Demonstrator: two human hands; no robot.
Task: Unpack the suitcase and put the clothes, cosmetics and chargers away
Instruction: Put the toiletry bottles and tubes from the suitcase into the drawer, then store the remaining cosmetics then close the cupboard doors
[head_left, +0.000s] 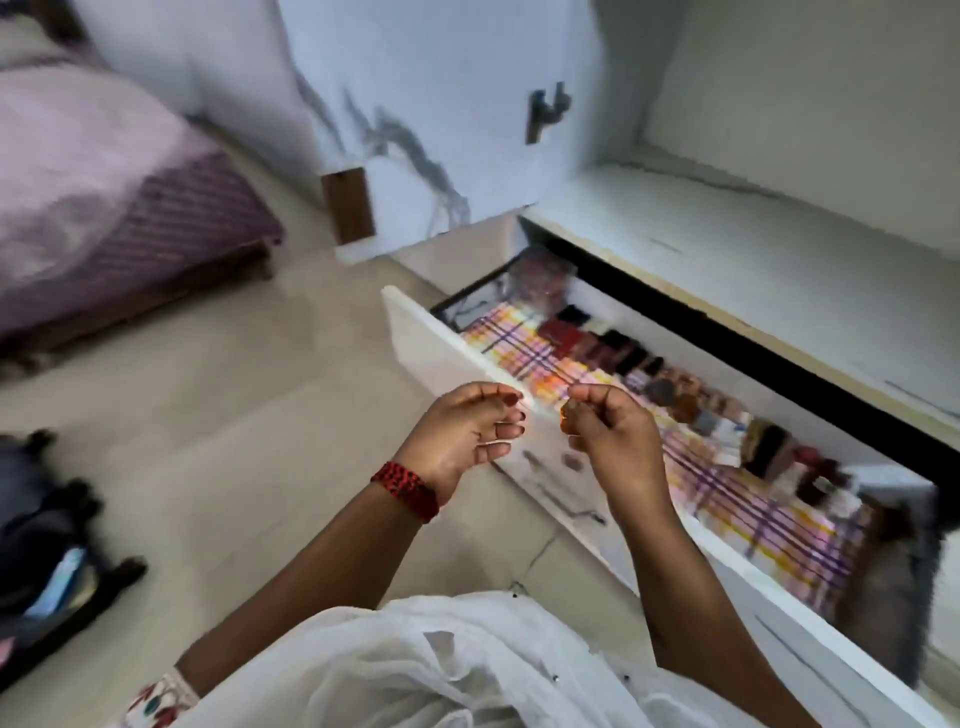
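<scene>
Both our hands hover at the front edge of the open drawer (432, 345), our left hand (467, 428) loosely curled on nothing visible, our right hand (610, 434) pinching a small orange item (566, 415), while cosmetics (613, 353) line its back edge and the suitcase (41, 519) lies far left.

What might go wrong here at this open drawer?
The small orange item, only pinched by the right hand above the front edge of the drawer, may slip to the floor. The cosmetics sit in a crowded row, so adding one may knock its neighbours.
</scene>
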